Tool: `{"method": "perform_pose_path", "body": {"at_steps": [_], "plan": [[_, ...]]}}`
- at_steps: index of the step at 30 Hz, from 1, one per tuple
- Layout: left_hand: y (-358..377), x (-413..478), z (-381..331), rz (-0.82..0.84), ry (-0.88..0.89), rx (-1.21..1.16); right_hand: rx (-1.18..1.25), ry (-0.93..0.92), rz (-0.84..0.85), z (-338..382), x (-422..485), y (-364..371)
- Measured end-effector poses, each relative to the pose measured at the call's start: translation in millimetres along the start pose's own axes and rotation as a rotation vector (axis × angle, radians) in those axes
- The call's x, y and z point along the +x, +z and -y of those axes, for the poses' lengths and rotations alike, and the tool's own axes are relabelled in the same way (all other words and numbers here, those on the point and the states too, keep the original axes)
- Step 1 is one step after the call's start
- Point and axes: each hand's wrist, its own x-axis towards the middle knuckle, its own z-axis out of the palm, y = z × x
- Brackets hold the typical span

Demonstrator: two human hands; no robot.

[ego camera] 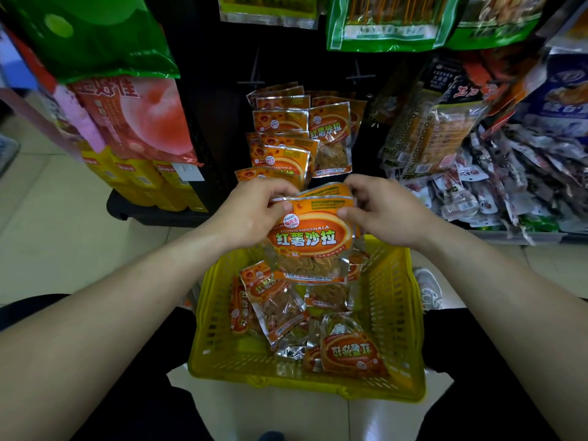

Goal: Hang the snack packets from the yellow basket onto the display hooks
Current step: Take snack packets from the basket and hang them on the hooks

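An orange snack packet (pixel 310 240) hangs upright between both hands above the yellow basket (pixel 393 313). My left hand (pixel 254 211) pinches its top left corner. My right hand (pixel 378 208) pinches its top right edge. A second packet edge seems to lie just behind its top. Several more orange packets (pixel 280 307) lie loose in the basket. Just beyond my hands, rows of the same packets (pixel 283 154) hang on display hooks against a dark panel; the hooks themselves are mostly hidden by the packets.
Green and pink bags (pixel 127 100) hang at the upper left over yellow boxes (pixel 143 183). Dark and silver snack packs (pixel 477 173) crowd the right shelf. Two bare hooks (pixel 254 78) stick out above the orange rows. Light floor tiles (pixel 57 224) lie to the left.
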Motion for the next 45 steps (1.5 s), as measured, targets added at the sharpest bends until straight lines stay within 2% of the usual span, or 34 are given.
{"method": "perform_pose_path", "body": {"at_steps": [11,20,38,40,45], "plan": [[1,0,-1,0.089,-0.003,0.062,-0.058,0.069,-0.015,3,-1,0],[0,1,-2,0.013,-0.002,0.046,-0.075,0.105,-0.021,2,-1,2],[2,0,-3,-0.004,0.021,0.086,0.003,0.138,0.042,1,-1,-1],[4,-1,-2,-0.014,0.031,0.107,-0.036,0.117,0.049,2,-2,-3],[10,-2,-5,0.005,0.094,0.208,-0.349,-0.013,0.04,14,-2,2]]}}
